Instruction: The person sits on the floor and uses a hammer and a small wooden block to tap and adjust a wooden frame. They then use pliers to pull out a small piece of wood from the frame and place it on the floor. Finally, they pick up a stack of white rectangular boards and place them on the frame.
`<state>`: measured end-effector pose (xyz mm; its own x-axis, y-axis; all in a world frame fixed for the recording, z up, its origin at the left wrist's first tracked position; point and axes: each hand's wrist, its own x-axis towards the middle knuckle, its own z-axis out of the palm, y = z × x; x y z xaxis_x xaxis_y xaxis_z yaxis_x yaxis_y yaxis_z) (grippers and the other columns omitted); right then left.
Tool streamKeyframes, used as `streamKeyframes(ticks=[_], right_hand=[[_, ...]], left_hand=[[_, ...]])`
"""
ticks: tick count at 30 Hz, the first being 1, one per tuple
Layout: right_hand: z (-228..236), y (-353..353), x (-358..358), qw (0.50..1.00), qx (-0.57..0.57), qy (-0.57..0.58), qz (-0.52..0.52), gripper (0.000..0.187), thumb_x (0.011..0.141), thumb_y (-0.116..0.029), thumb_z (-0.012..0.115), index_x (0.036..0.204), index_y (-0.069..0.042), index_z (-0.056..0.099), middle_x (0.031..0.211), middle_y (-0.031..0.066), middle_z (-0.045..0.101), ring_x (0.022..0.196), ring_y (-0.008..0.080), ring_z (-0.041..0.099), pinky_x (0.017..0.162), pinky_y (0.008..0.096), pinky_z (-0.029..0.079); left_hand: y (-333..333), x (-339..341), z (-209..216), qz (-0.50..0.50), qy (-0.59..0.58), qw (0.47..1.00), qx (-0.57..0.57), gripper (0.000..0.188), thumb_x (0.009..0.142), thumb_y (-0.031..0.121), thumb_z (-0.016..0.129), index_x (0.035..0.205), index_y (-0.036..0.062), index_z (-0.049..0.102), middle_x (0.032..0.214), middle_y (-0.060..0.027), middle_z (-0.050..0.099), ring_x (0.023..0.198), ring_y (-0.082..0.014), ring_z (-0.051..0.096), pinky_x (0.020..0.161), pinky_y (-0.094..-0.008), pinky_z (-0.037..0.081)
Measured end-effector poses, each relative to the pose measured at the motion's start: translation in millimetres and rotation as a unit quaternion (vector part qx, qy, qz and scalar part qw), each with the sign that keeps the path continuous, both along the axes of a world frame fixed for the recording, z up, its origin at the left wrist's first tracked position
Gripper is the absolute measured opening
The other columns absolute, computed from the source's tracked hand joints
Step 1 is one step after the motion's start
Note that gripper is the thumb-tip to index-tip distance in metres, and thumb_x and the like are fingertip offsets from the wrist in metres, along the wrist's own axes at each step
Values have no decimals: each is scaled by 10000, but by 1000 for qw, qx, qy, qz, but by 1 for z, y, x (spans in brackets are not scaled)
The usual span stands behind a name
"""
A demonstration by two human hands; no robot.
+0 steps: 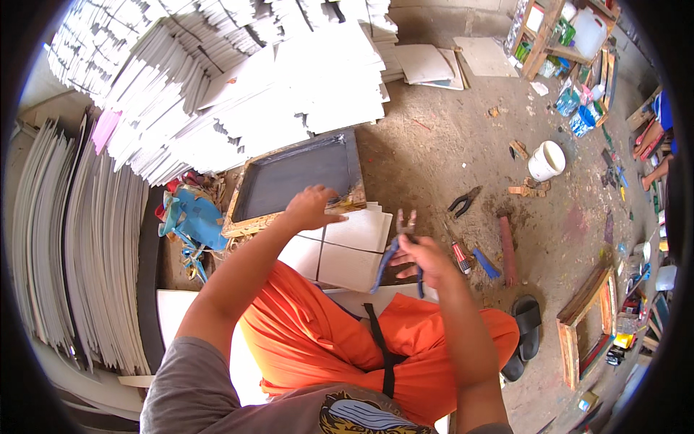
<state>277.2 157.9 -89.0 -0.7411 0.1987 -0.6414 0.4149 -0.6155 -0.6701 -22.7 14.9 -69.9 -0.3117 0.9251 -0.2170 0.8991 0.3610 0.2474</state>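
Observation:
My left hand point(311, 207) rests on the near edge of a wooden screen frame point(264, 223), its fingers laid over the rim and the thumb pointing right. Dark mesh fills the frame, which leans on a strapped stack of white sheets point(347, 253) before my knees. Over the right side of that stack, my right hand point(428, 262) grips a pair of pliers point(383, 266) with blue handles spread apart and jaws pointing away from me. Nothing shows between the jaws.
Beside my right hand lie a red-handled screwdriver point(460, 257), dark pliers point(463, 202), a blue strip point(486, 263) and a reddish bar point(508, 249). A white bucket point(546, 160), an empty wooden frame point(571, 340) and black sandals point(528, 329) are farther right. Tall sheet stacks point(108, 246) stand left.

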Motion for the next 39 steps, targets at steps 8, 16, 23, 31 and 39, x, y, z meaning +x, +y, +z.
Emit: streamKeyframes(ticks=[8,16,23,31,39], right_hand=[[-31,-37,-90,998,-55,-36,26,473,1051,-537,573,1139,-81,660,1108,155,750,1004,303,752,744,420,569],[-30,-22,-125,992,-51,-117,-14,432,1016,-527,643,1069,-98,656,971,138,749,771,235,716,655,405,576],[-16,-14,-131,983,16,-177,-41,410,971,-495,733,949,-92,661,819,115,703,521,134,478,514,354,468],[-17,8,-141,976,29,-217,-2,468,913,-591,749,904,-131,663,793,78,665,631,200,628,621,418,551],[-23,-11,-130,955,223,-192,31,364,821,-365,792,958,-44,688,821,117,677,656,234,647,587,399,479]], left_hand=[[-9,-9,-37,18,-57,998,23,571,885,503,756,1295,118,658,1189,-172,701,1146,-389,666,990,-492,542],[-6,-17,-52,-7,-75,997,36,450,841,378,757,1201,118,688,1171,-165,689,1151,-388,654,972,-496,547],[11,0,-47,86,-157,968,176,320,939,330,648,1165,108,689,1144,-156,692,1099,-394,654,938,-514,538],[9,7,-52,-31,-106,971,212,540,889,292,682,1407,160,608,1361,-107,632,1194,-372,619,1007,-513,504],[17,23,-34,-87,-2,996,25,723,848,393,701,1515,165,535,1527,-4,557,1310,-271,557,1113,-492,392]])
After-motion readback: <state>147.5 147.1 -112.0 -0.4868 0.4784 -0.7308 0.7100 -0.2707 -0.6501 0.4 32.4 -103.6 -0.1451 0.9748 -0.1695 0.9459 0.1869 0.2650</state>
